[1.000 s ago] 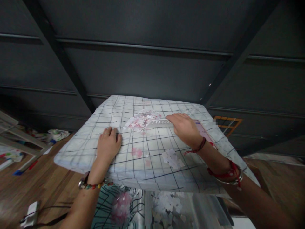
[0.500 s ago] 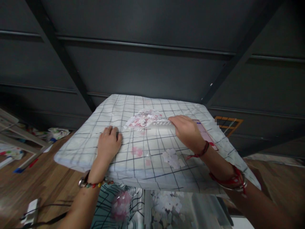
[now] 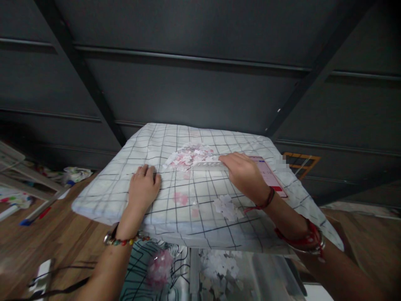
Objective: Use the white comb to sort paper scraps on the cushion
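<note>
In my right hand (image 3: 246, 173) is a white slotted plastic strip (image 3: 208, 166), gripped at its right end. Its free end points left, at the near edge of a heap of white and pink paper-like scraps (image 3: 191, 155). My left hand (image 3: 144, 186) lies palm down on the checked cloth (image 3: 175, 219), fingers resting loosely and holding nothing. Between the hands, nearer the front edge, are a pink patch of scraps (image 3: 181, 198) and a small pile of white scraps (image 3: 228, 207). The right end of the strip is hidden by my fingers.
A phone with a lit pinkish screen (image 3: 269, 177) lies just beyond my right hand. Below the front edge are a clear bin (image 3: 247, 280) holding white scraps and a pink bundle (image 3: 159, 269). Dark panels (image 3: 194, 92) rise behind. A power strip (image 3: 44, 274) lies on the floor at left.
My right hand has shifted slightly left, and the strip now lies flatter, with its slotted face less visible. My left hand has stayed in place.
</note>
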Demonstrator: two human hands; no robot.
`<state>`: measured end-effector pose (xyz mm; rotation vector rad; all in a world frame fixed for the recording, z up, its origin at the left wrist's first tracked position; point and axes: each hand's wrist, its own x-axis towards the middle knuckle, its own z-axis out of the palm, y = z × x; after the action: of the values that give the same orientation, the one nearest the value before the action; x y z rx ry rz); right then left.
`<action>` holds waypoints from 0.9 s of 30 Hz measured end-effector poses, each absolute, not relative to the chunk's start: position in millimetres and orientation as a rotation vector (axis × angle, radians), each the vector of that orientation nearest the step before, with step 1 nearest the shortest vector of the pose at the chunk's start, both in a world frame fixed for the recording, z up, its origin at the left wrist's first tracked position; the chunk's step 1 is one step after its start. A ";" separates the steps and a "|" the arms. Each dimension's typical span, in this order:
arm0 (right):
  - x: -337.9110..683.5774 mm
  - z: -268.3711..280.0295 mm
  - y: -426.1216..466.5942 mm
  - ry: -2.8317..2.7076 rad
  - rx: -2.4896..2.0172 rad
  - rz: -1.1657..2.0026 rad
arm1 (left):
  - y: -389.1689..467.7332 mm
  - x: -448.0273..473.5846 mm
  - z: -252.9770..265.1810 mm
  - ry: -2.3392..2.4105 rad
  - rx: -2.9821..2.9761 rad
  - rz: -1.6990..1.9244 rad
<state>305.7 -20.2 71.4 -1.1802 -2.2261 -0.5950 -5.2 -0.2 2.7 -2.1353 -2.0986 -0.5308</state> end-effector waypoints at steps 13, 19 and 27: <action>302.1 75.1 -24.0 -2.180 -1.152 -0.677 | 2.1 -8.5 -3.8 -2.044 -2.133 -0.587; 302.4 77.1 -29.5 -2.225 -1.074 -0.663 | 1.7 -8.4 -3.4 -2.067 -2.136 -0.591; 304.2 80.2 -28.5 -2.172 -1.093 -0.668 | 2.3 -8.9 -5.9 -2.075 -2.128 -0.648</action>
<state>304.2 -28.5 80.2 -1.0933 -2.1723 -0.6676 -8.9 2.3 -5.9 -2.1276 -2.0746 -0.6478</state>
